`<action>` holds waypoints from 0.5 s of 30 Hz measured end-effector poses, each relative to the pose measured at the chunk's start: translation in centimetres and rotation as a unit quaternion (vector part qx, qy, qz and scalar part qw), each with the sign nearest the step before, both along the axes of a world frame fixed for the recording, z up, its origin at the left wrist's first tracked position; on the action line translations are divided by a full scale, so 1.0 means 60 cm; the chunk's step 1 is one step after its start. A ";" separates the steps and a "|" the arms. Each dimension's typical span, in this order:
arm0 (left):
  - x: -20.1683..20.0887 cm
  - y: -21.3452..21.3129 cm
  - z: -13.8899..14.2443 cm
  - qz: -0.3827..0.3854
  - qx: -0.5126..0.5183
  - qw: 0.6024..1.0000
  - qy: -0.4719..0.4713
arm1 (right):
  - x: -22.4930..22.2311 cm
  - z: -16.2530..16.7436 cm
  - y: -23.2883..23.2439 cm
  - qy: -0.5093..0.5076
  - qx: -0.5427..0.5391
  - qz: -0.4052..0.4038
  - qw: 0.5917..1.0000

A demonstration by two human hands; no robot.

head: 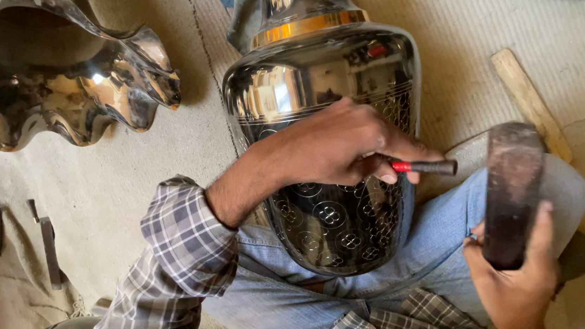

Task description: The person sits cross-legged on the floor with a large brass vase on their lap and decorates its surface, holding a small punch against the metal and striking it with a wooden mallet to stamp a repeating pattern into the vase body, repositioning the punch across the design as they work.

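- Left hand (337, 146) pinches a slim chisel (428, 167) with a red band, its fingers closed around the shank while the hand rests on the side of the metal vase (321, 84).
- Right hand (521, 275) is wrapped around the lower end of a dark wooden mallet (513, 191), which stands upright just beside the chisel's free end, not touching it.
- Dark and polished, the vase lies across the person's lap on the blue jeans (447, 235), neck pointing away; its lower body carries rows of small engraved circles and a banded border above them.
- To strike well, I judge the chisel tip should sit firmly on the vase before each blow, with the holding hand braced on the metal as it is now, and light, even taps kept in line with the shank.
- A slip on the curved, glossy surface looks like the main risk.
- Nearby on the floor sit a wavy-rimmed metal bowl (88, 90) and a flat wooden stick (531, 105).
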State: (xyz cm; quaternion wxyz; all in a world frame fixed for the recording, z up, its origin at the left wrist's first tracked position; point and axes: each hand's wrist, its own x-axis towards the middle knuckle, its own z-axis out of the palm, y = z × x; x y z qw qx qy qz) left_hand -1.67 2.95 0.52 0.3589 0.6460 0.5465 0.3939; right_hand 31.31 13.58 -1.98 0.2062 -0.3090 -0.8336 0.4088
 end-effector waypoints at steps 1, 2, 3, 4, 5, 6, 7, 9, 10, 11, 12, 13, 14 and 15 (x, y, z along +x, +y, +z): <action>-0.001 0.003 -0.002 -0.015 -0.003 1.000 0.006 | 0.001 0.002 -0.004 0.045 -0.043 -0.021 0.998; 0.000 0.006 -0.003 -0.029 -0.007 1.000 0.010 | 0.001 0.006 -0.007 0.089 -0.087 -0.041 0.991; -0.001 0.009 -0.003 -0.043 -0.010 0.999 0.015 | 0.001 0.011 -0.012 0.116 -0.115 -0.058 0.985; -0.002 0.011 -0.003 -0.058 -0.020 0.998 0.015 | -0.001 0.015 -0.014 0.145 -0.141 -0.075 0.977; -0.003 0.012 -0.002 -0.072 -0.029 0.997 0.015 | -0.002 0.020 -0.017 0.155 -0.151 -0.089 0.972; -0.003 0.013 -0.001 -0.086 -0.038 0.995 0.015 | -0.005 0.023 -0.015 0.113 -0.106 -0.075 0.985; -0.004 0.013 0.000 -0.083 -0.009 0.996 0.011 | -0.008 0.026 -0.015 0.073 -0.060 -0.062 0.994; -0.004 0.009 0.003 -0.078 0.048 0.996 0.004 | -0.013 0.027 -0.007 -0.107 0.144 0.020 0.984; -0.003 0.005 0.005 -0.064 0.025 0.997 0.019 | -0.014 0.025 -0.002 -0.062 0.053 -0.010 0.997; -0.002 0.002 0.007 -0.052 0.001 0.998 0.032 | -0.014 0.022 0.001 -0.018 -0.039 -0.041 0.998; 0.000 0.000 0.009 -0.041 -0.020 0.998 0.048 | -0.012 0.018 0.006 -0.025 -0.016 -0.033 0.999; 0.001 -0.001 0.010 -0.033 -0.011 0.998 0.058 | -0.010 0.013 0.007 -0.032 0.007 -0.026 0.999; 0.004 -0.003 0.011 -0.027 -0.005 0.997 0.065 | -0.005 0.009 0.012 -0.093 0.140 0.022 0.986; 0.004 -0.004 0.012 -0.021 0.004 0.997 0.076 | 0.000 0.004 0.012 -0.150 0.271 0.068 0.948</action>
